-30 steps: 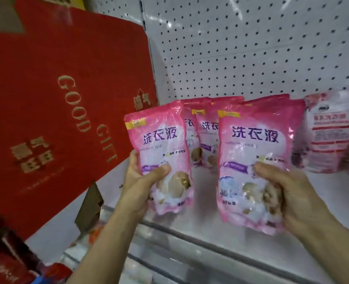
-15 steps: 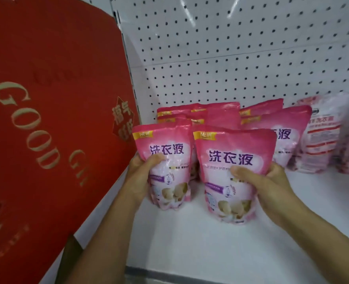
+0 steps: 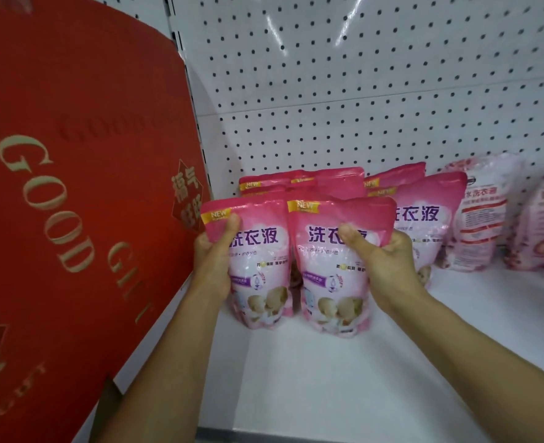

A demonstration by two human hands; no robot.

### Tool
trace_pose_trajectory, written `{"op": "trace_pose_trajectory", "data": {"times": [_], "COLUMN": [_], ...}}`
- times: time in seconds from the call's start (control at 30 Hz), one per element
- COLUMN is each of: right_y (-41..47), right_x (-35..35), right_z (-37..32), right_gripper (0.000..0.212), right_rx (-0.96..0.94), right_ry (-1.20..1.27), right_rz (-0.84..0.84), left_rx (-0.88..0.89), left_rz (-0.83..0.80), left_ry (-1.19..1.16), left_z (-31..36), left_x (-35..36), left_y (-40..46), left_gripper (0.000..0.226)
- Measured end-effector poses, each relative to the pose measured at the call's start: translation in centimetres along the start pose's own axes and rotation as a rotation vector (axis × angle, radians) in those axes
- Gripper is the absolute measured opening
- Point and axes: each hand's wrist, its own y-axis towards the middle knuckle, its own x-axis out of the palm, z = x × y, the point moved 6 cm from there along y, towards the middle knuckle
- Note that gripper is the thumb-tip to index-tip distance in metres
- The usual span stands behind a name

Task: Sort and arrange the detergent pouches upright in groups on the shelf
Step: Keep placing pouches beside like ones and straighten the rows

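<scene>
**Pink detergent pouches stood side by side at the shelf front**

Pink and glossy, two matching detergent pouches stand upright and touching on the white shelf (image 3: pixel 328 378), each held near its top. The left hand (image 3: pixel 214 263) grips the left pouch (image 3: pixel 259 266) by its left edge, thumb lying across the front just under a yellow "NEW" tag. The right hand (image 3: pixel 382 266) grips the right pouch (image 3: pixel 325 276), thumb pressed over the middle of the purple characters 洗衣液, fingers curled round its right side. Both pouches carry that same title, a yellow "NEW" tag at the top left corner, a purple band lower down, and smaller print too fine to read.

Directly behind them stand more pink pouches (image 3: pixel 424 215) of the same design against the white pegboard back panel (image 3: pixel 360 91), several showing "NEW" tags and one showing 衣液. Farther right, apart from this group, are paler pink-and-white pouches (image 3: pixel 481 219) with red text, of which only 洗衣液 can be made out.

A large red gift box (image 3: pixel 72 187) stands at the shelf's left, printed "GOOD GIFT" in gold, with a diamond emblem whose characters are blurred.
</scene>
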Motion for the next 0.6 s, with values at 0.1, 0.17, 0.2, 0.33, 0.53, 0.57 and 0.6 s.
{"op": "trace_pose_trajectory", "data": {"times": [0.1, 0.17, 0.2, 0.33, 0.53, 0.57, 0.6], "right_y": [0.3, 0.4, 0.4, 0.1, -1.2, -1.5, -1.8], "right_x": [-0.2, -0.2, -0.1, 0.0, -0.1, -0.2, -0.3], "right_z": [0.1, 0.3, 0.4, 0.3, -1.0, -1.3, -1.6], "right_gripper": [0.039, 0.03, 0.02, 0.011, 0.022, 0.023, 0.025], "right_rx": [0.01, 0.03, 0.036, 0.022, -0.077, -0.097, -0.117], "right_ry": [0.019, -0.005, -0.02, -0.048, -0.125, -0.15, -0.184], "right_rz": [0.006, -0.001, -0.011, -0.049, -0.041, -0.035, -0.036], "left_rx": [-0.013, -0.018, -0.02, 0.018, 0.137, 0.127, 0.116], "left_rz": [0.004, -0.007, -0.01, 0.024, 0.056, 0.053, 0.061], "left_ry": [-0.007, 0.0, 0.002, 0.045, 0.219, 0.246, 0.283], "left_z": [0.0, -0.1, -0.1, 0.1, 0.2, 0.0, -0.2], "left_x": [0.0, 0.1, 0.2, 0.0, -0.7, -0.8, -0.9], "left_y": [-0.1, -0.1, -0.1, -0.6, -2.3, -2.8, -3.4], "left_gripper": [0.022, 0.02, 0.018, 0.019, 0.055, 0.067, 0.079]}}
